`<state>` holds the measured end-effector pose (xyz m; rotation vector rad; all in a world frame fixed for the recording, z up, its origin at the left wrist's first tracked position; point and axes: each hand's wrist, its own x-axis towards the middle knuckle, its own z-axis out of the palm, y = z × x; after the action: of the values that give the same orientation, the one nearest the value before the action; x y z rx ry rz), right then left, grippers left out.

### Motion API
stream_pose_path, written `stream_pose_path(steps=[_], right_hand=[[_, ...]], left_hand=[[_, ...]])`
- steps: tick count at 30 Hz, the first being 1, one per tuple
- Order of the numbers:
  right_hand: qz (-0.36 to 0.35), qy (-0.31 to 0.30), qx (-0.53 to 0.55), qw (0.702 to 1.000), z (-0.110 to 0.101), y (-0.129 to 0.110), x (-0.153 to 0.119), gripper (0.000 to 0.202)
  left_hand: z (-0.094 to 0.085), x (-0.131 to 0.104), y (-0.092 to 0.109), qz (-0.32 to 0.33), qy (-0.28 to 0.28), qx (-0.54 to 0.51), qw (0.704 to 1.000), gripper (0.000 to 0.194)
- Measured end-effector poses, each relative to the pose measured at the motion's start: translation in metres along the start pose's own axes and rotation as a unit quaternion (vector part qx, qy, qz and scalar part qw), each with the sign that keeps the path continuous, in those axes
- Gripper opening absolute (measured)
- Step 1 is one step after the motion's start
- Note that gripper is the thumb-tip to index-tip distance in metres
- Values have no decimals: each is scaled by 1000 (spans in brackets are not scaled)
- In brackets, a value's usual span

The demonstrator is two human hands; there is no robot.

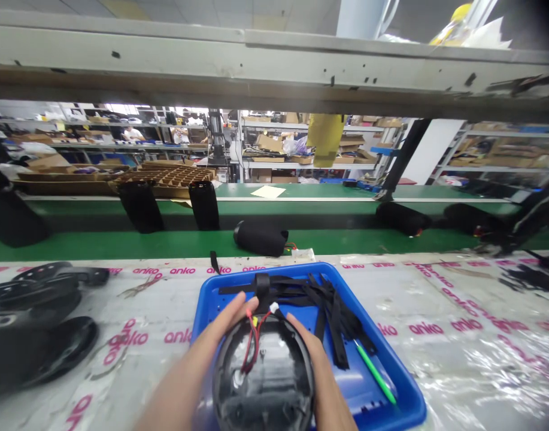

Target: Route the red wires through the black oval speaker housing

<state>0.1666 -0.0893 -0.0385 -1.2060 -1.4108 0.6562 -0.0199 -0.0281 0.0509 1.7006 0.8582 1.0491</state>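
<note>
Between my two palms is a black cylindrical speaker [269,377], its round end facing me. Red and black wires with a white connector [274,307] come out of that end. My left hand [220,335] presses on its left side and my right hand [317,359] on its right. The speaker is over a blue tray [373,335], hiding part of it. Black strips [332,311] and a green pen-like tool [376,372] lie in the tray. A black loop of strip [262,286] stands just beyond my left fingertips.
Black plastic parts [45,323] lie at left near scissors [140,288]. A green conveyor belt [184,242] beyond the bench carries black cylinders, some upright, with one lying speaker [260,238] in front. A shelf beam [274,66] crosses overhead.
</note>
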Motion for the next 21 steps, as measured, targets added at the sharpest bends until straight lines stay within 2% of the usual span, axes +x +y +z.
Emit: stream_pose_path(steps=[4, 5, 7, 9, 12, 14, 16, 19, 21], right_hand=[[-42, -55, 15, 997, -13, -20, 12, 71], [-60, -69, 32, 995, -16, -21, 16, 72], [-90, -77, 75, 990, -20, -20, 23, 70], [-107, -68, 97, 987, -21, -18, 29, 69], [-112, -69, 114, 985, -21, -18, 33, 63], [-82, -59, 145, 984, -20, -20, 32, 59], [-23, -46, 172, 984, -21, -20, 28, 54], [38, -34, 146, 988, -26, -16, 23, 55], [30, -30, 84, 996, -29, -13, 21, 60]], left_hand=[[8, -14, -40, -41, 60, -39, 997, 46], [11, -17, -46, -44, 75, -48, 995, 52], [21, -20, -51, -36, 99, -63, 992, 69], [33, -19, -47, -18, 109, -89, 990, 68], [45, -15, -39, 21, 99, -151, 983, 53], [45, -14, -42, 47, 82, -155, 983, 69], [42, -12, -52, 74, 57, -110, 990, 84], [36, -11, -67, 120, 7, -76, 990, 87], [37, -10, -69, 121, -1, -79, 990, 89]])
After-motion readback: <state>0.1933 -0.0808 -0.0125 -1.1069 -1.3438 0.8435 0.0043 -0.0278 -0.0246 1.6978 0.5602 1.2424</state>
